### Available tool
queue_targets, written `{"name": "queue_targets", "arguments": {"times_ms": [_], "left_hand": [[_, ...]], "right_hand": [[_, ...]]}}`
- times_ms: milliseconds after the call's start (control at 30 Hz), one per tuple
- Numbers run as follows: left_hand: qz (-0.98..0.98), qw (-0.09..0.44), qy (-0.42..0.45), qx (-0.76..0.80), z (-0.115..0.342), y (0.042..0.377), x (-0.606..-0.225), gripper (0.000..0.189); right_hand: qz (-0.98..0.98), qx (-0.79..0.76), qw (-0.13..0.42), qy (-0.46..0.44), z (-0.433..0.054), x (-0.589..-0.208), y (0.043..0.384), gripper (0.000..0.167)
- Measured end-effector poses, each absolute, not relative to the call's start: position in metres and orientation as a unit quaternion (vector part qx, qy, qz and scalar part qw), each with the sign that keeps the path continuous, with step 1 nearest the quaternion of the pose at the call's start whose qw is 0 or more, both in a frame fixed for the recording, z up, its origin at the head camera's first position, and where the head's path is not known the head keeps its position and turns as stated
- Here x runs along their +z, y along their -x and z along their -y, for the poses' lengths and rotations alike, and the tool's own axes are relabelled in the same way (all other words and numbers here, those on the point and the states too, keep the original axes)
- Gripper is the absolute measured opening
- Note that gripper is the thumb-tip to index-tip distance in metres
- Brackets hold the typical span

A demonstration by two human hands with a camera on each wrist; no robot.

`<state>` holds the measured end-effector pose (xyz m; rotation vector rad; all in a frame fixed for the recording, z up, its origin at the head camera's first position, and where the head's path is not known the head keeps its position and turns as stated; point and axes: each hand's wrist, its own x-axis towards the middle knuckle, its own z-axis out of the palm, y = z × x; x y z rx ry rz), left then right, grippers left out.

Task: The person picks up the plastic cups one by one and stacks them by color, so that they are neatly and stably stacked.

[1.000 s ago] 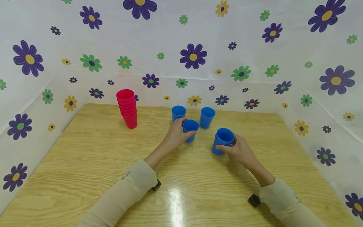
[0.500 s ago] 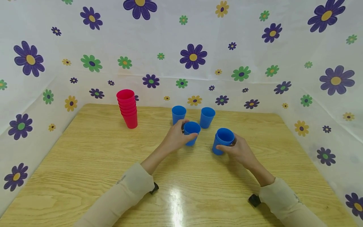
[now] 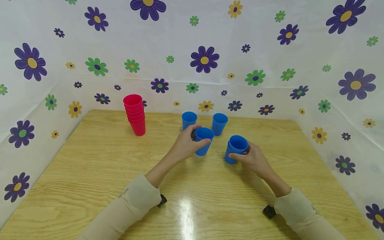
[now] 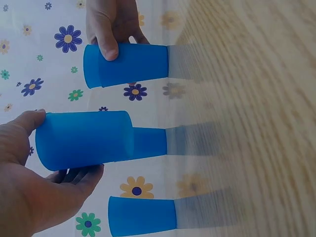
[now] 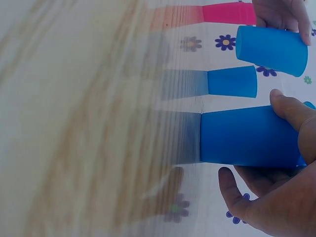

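Observation:
My left hand [image 3: 186, 143] grips a blue plastic cup [image 3: 202, 150] between thumb and fingers. This cup [image 4: 81, 140] is held off the table and slightly tilted, as the left wrist view shows. To its right, my right hand [image 3: 255, 159] holds two nested blue cups [image 3: 231, 149]. In the right wrist view, the base of the nested cups [image 5: 242, 138] rests on the tabletop, with the thumb on one side and fingers on the other. Behind them stand two single blue cups, one on the left [image 3: 189, 119] partly hidden by my left hand, another on the right [image 3: 219, 125].
A tall stack of red cups [image 3: 137, 123] stands toward the back left of the wooden table [image 3: 90, 160]. A white flowered cloth [image 3: 168, 40] encloses the back and sides. Black wrist devices show beneath both sleeves.
My left hand has drawn its blue cup up and slightly toward me and to the right, away from the back left cup. My right hand and its nested cups have stayed put.

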<state>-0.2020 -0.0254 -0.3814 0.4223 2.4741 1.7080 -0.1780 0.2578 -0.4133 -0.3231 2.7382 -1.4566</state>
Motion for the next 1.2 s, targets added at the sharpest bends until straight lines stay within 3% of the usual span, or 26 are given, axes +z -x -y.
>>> {"name": "queue_targets", "arguments": {"times_ms": [1200], "left_hand": [[-0.756, 0.058, -0.179, 0.628, -0.016, 0.195, -0.356, 0.074]], "right_hand": [[-0.866, -0.485, 0.021, 0.12, -0.259, -0.411, 0.177, 0.064]]}}
